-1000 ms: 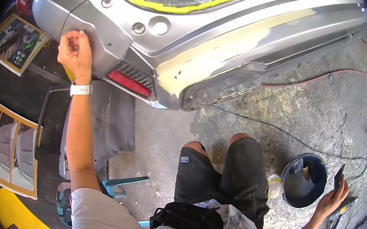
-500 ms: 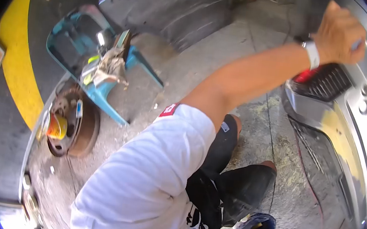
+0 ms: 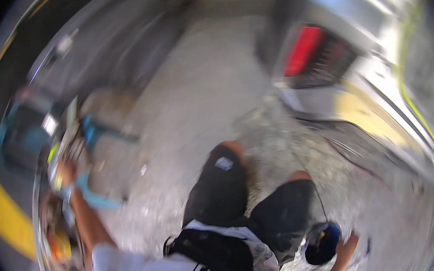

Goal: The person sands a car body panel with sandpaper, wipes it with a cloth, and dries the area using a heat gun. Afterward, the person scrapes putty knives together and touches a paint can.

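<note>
The blurred cloth [image 3: 78, 147] on the left chair [image 3: 95, 198] appeared light, soft and best held by a bunched fold; the left grip [image 3: 66, 173] lay at it, the right grip [image 3: 346, 245] beside the bucket [image 3: 316, 256], neither discernibly open or closed.

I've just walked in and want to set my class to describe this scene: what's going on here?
Someone in dark shorts faces a car with a beige patch beside its red light. The left hand is out at the things on a blue chair; blur hides whether it grips any. The right hand is beside a dark bucket, and what it holds, if anything, is unclear. Neither hand is at the car.
</note>
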{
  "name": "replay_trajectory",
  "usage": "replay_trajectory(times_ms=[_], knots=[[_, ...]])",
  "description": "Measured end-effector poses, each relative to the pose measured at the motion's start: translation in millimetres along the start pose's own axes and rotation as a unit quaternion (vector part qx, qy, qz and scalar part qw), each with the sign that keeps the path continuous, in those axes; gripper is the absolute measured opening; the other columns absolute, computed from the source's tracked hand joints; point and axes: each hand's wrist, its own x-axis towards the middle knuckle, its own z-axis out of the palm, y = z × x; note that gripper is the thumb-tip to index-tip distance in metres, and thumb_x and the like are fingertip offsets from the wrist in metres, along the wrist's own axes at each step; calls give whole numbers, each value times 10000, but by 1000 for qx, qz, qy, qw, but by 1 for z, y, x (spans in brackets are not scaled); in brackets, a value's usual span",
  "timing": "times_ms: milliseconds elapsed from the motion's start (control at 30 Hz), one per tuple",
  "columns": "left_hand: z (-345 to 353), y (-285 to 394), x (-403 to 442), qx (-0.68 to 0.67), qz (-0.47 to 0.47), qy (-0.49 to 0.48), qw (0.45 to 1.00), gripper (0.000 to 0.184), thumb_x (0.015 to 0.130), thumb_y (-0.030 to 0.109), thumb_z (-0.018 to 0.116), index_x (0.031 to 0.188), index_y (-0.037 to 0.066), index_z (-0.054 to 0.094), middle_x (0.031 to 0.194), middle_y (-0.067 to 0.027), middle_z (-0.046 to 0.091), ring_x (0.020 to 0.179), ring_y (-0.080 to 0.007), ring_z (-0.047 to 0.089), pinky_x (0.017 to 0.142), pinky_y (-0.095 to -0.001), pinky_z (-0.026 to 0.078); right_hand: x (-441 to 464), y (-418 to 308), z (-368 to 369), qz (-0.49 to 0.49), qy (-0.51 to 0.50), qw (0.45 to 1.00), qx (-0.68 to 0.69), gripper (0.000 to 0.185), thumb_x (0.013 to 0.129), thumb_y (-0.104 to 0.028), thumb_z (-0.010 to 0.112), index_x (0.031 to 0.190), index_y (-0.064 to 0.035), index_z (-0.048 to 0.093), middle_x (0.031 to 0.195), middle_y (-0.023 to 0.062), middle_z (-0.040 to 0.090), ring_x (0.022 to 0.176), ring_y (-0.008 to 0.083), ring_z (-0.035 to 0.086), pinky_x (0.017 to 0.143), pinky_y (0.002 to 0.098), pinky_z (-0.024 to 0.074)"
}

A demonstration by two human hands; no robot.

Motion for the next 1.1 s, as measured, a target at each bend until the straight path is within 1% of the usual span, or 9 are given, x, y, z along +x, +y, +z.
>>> replay_trajectory(times_ms=[133, 300, 467, 667, 733, 900, 967, 1033, 1100], knots=[[-101, -16, 86, -317, -274, -152, 895, 364, 976, 343, 593, 1129, 29, 695, 1085, -216, 713, 955, -428, 684, 818, -519, 546, 42, -132, -118, -126, 174, 952, 218, 502, 827, 38, 575, 1328, 27, 570, 1263, 272, 594, 1172, 447, 571, 1023, 459, 464], [-290, -12, 225, -479, -327, 109, 807, 304, 1026, 283, 607, 1110, 2, 688, 1082, -162, 722, 943, -305, 695, 828, -402, 542, 67, -266, -191, -318, 289, 833, 348, 566, 832, 18, 651, 1389, -47, 578, 1273, 199, 615, 1181, 355, 598, 1029, 423, 473], [-464, 36, 296, -825, -194, 135, 513, 149, 999, 127, 657, 1087, 9, 680, 1034, -45, 683, 936, -132, 631, 852, -286, 517, 62, -397, -207, -552, 224, 682, 424, 872, 853, -291, 800, 1589, -144, 355, 1519, 207, 384, 1389, 365, 413, 1129, 474, 385], [-667, 144, 296, -989, 97, -73, 80, 127, 927, 28, 665, 1050, 11, 636, 975, -13, 629, 872, -71, 577, 798, -228, 479, 20, -466, -183, -599, 74, 598, 528, 857, 917, -250, 749, 1613, -129, 265, 1554, 202, 369, 1474, 366, 327, 1182, 471, 321], [-704, 166, 313, -974, 182, -79, 108, 163, 936, 59, 665, 1089, 6, 646, 987, -11, 635, 887, -76, 587, 787, -233, 482, 28, -451, -169, -461, -68, 500, 730, 714, 979, -161, 652, 1587, -67, 290, 1556, 185, 396, 1471, 318, 358, 1195, 431, 305], [-775, 193, 439, -928, 183, 210, 248, 278, 942, 163, 683, 1182, 26, 655, 1052, -91, 681, 921, -164, 648, 805, -323, 512, 121, -393, -285, -364, 412, 655, 519, 680, 981, -191, 604, 1542, -15, 263, 1413, 201, 514, 1309, 286, 513, 1099, 401, 410], [-804, 224, 504, -839, 91, 423, 331, 326, 912, 146, 689, 1214, 31, 645, 1107, -130, 684, 964, -234, 666, 864, -363, 520, 181, -409, -346, -387, 545, 558, 492, 555, 930, -169, 619, 1414, 9, 414, 1305, 222, 553, 1197, 340, 556, 1045, 425, 436], [-832, 243, 515, -791, 40, 479, 378, 285, 835, 94, 603, 1115, 44, 628, 1139, -206, 618, 1047, -351, 589, 872, -428, 442, 243, -428, -382, -438, 513, 591, 442, 712, 958, -292, 606, 1544, -6, 319, 1638, 223, 263, 1452, 401, 360, 1195, 542, 276], [-843, 283, 515, -759, 14, 445, 476, 426, 863, 128, 596, 1269, 1, 579, 1348, -211, 535, 1270, -375, 485, 1043, -521, 365, 347, -437, -365, -374, 717, 588, -4, 537, 909, -194, 619, 1395, 12, 521, 1289, 270, 575, 1278, 451, 502, 1097, 468, 414]])
